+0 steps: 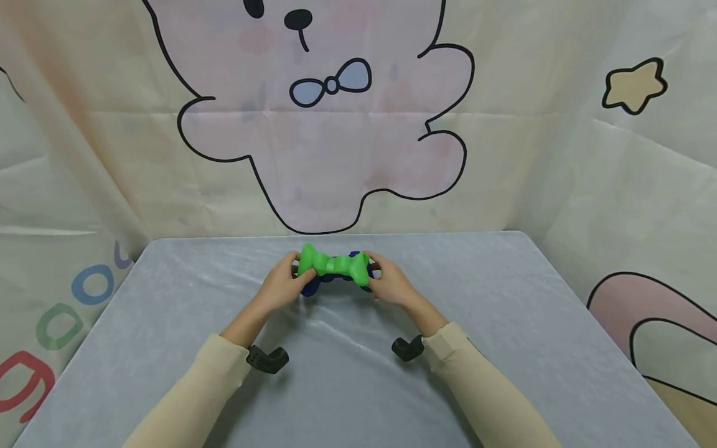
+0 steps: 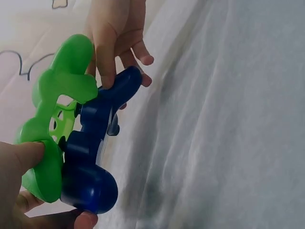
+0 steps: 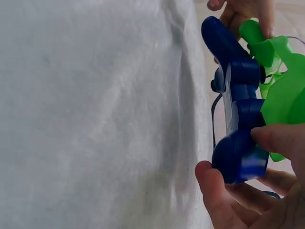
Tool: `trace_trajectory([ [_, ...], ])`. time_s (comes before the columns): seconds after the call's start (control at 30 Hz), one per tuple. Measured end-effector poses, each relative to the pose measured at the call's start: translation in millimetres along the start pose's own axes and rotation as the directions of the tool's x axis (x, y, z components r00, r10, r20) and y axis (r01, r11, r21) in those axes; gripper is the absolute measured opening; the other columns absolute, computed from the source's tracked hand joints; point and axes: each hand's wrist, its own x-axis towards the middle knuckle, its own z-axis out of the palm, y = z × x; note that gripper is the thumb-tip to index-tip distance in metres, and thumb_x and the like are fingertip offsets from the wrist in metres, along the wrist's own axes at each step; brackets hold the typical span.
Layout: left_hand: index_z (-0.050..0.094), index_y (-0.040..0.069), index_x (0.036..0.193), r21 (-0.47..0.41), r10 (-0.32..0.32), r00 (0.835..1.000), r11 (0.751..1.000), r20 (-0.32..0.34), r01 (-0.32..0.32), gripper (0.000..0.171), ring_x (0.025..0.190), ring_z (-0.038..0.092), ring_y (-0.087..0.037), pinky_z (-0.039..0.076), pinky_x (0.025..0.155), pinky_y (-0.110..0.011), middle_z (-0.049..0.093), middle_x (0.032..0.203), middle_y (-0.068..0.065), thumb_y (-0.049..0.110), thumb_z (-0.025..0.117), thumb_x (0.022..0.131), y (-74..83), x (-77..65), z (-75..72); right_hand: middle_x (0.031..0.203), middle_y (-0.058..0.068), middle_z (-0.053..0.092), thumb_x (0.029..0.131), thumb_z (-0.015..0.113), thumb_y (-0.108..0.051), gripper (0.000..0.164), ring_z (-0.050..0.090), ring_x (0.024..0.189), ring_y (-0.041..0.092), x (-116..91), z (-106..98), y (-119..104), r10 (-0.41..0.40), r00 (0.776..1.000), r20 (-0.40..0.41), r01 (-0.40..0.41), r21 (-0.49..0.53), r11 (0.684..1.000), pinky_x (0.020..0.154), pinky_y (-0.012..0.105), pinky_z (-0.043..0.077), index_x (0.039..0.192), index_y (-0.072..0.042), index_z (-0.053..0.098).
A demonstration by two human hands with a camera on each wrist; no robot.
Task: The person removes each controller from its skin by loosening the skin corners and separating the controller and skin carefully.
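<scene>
A bright green controller cover (image 1: pixel 333 264), hollow with cut-out holes, is held off the far part of the table in the head view. My left hand (image 1: pixel 281 285) grips its left end, thumb pressed on the green surface and a fingertip at the blue handle in the left wrist view. Right against the cover is a dark blue game controller (image 2: pixel 90 186), its thumbstick showing. My right hand (image 1: pixel 393 285) holds the controller's right handle, thumb on top and fingers beneath in the right wrist view. Cover and controller lie face to face, a gap showing between them.
A grey cloth with wrinkles covers the table (image 1: pixel 347 386). Behind it hangs a printed curtain (image 1: pixel 504 174). A thin dark cable (image 3: pixel 213 119) runs beside the controller. Black wrist cameras (image 1: pixel 267 359) sit at both cuffs.
</scene>
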Motion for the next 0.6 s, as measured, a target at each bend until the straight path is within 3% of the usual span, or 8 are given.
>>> trace_trajectory([
  [0.17,0.052,0.006,0.127,-0.009,-0.015,1.000,1.000,0.013,0.015,0.036,0.108,0.068,-0.035,0.055,0.080,-0.040,0.066,0.125,-0.025,0.032,0.057,0.102,-5.6,9.4,0.9,0.135,0.021,0.064,0.094,0.065,-0.009,0.061,0.069,0.109,0.033,9,5,1,0.005,0.999,-0.035,-0.009,-0.112,0.994,0.075,0.033,0.057,0.152,-0.010,0.046],
  [0.37,0.051,0.005,0.126,0.015,-0.051,0.998,0.999,0.023,0.051,0.036,0.109,0.066,-0.036,0.053,0.081,-0.042,0.064,0.127,-0.026,0.031,0.057,0.102,-9.3,11.1,4.1,0.150,0.019,0.053,0.095,0.061,-0.003,0.061,0.057,0.131,0.038,11,12,2,0.021,0.999,-0.028,-0.023,-0.110,0.994,0.094,0.045,0.056,0.153,-0.008,0.043],
  [0.47,0.051,0.005,0.126,0.023,-0.051,0.999,0.998,0.015,0.050,0.035,0.112,0.066,-0.037,0.054,0.084,-0.045,0.064,0.129,-0.026,0.030,0.057,0.102,-10.4,11.1,5.3,0.152,0.019,0.050,0.097,0.058,-0.004,0.060,0.053,0.136,0.039,11,14,1,0.013,1.000,-0.028,-0.016,-0.110,0.994,0.103,0.049,0.051,0.154,-0.007,0.041],
  [0.6,0.052,0.006,0.126,0.031,-0.041,0.999,0.999,-0.007,0.041,0.033,0.114,0.065,-0.037,0.053,0.088,-0.047,0.064,0.130,-0.025,0.028,0.058,0.102,-10.2,10.9,7.2,0.149,0.021,0.053,0.102,0.053,-0.007,0.053,0.062,0.122,0.035,11,14,1,0.003,0.999,-0.033,-0.005,-0.077,0.997,0.092,0.044,0.055,0.153,-0.007,0.042],
])
